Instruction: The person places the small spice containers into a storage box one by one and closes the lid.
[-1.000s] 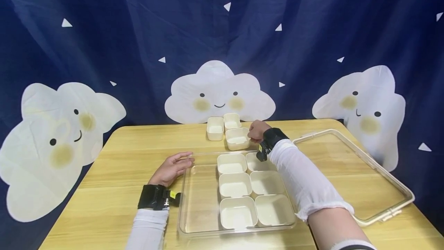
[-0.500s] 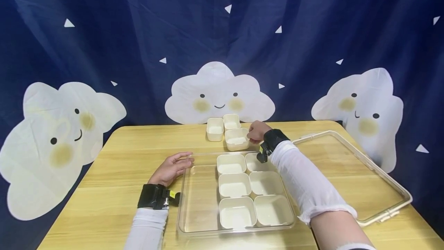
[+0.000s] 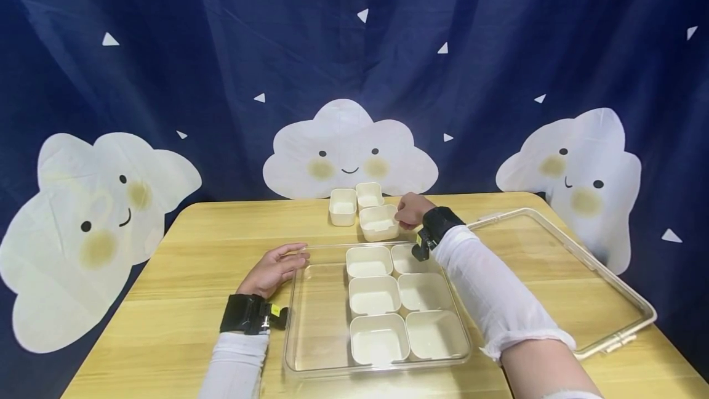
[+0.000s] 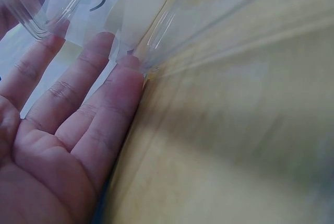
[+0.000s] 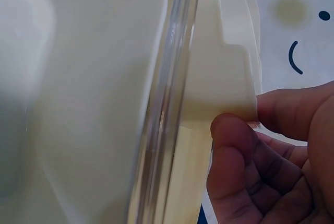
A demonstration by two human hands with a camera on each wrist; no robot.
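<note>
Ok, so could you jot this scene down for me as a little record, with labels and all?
Left hand: fingers touching the clear box near its far left corner
Right hand: pinching a cream cup beyond the box
Cups in the box: six, in two columns of three, toward the right
Two other cups: upright near the table's far edge, by the pinched one
Clear lid: off the box, lying to its right
Table: wood-grained
Backdrop: dark blue, with smiling clouds
</note>
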